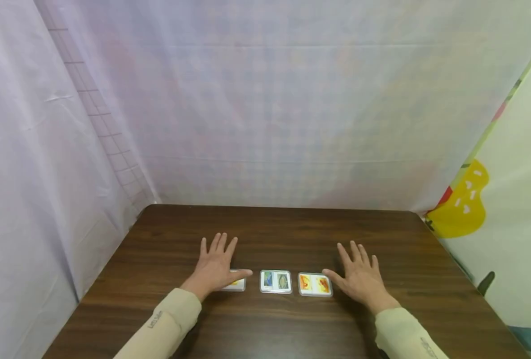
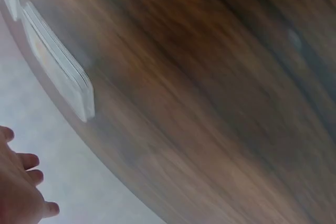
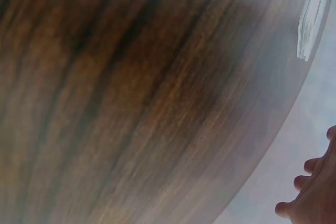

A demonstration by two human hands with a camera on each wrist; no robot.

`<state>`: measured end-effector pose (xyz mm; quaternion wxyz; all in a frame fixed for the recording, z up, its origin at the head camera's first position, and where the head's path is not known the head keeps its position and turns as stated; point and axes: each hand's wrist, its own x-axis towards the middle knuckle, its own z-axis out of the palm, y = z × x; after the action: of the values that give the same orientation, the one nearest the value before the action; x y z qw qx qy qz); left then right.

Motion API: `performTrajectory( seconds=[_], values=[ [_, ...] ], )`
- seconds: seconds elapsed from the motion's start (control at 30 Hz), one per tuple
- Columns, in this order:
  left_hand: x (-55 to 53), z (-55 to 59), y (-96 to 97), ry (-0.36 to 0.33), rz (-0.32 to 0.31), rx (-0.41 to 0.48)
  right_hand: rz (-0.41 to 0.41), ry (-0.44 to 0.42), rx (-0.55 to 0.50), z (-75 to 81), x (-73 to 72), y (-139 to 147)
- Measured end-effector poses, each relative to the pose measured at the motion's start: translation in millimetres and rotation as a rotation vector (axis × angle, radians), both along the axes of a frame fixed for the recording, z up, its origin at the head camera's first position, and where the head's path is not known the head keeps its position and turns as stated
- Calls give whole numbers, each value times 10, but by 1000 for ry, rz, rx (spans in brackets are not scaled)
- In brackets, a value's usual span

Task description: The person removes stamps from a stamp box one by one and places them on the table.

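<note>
Three flat, clear-edged cases lie in a left-to-right row on the brown wood-grain counter, each apart from its neighbour. The left case is partly covered from above by the left hand; its visible part shows yellow. The middle case bears two pictures, one blue-green and one olive. The right case bears two orange-yellow pictures and sits slightly askew.

Left hand: fingers spread and extended, released, grasping nothing; the left wrist view shows them raised clear of the case. Right hand: fingers likewise spread and released; from the head view the thumb overlaps the right case's far right corner, though contact cannot be confirmed.

Handling assessment: the cases appear light and stiff, probably plastic, with smooth faces likely to slip. Corners may chip if dropped. Recommended hold: thumb and fingers on opposite short edges, left and right, keeping off the faces. The layered rim should give adequate purchase.
</note>
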<state>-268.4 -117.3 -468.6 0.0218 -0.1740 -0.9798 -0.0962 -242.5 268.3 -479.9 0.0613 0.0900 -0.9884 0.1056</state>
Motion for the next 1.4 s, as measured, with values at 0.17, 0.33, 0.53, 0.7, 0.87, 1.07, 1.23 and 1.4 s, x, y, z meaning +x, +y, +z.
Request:
performTrajectory(
  seconds=[0.17,0.33,0.53,0.7,0.87,1.07,1.23,1.4],
  values=[
    [-12,6,119,11,-22,-9,14,0,-2,8,1,-8],
    [-18,37,259,22,-47,-19,18,3,0,16,4,1],
    [-12,52,400,20,-81,-5,29,9,3,29,19,22],
    [1,40,501,5,-95,1,49,20,-3,48,42,16],
    [19,26,586,-24,-107,16,81,20,-24,69,84,-8],
    [44,32,698,-67,-132,36,122,19,-36,54,93,7],
    [64,37,799,-90,-155,42,150,30,-40,32,87,8],
    [73,3,887,-94,-175,56,168,32,-35,25,94,-13]
  ],
)
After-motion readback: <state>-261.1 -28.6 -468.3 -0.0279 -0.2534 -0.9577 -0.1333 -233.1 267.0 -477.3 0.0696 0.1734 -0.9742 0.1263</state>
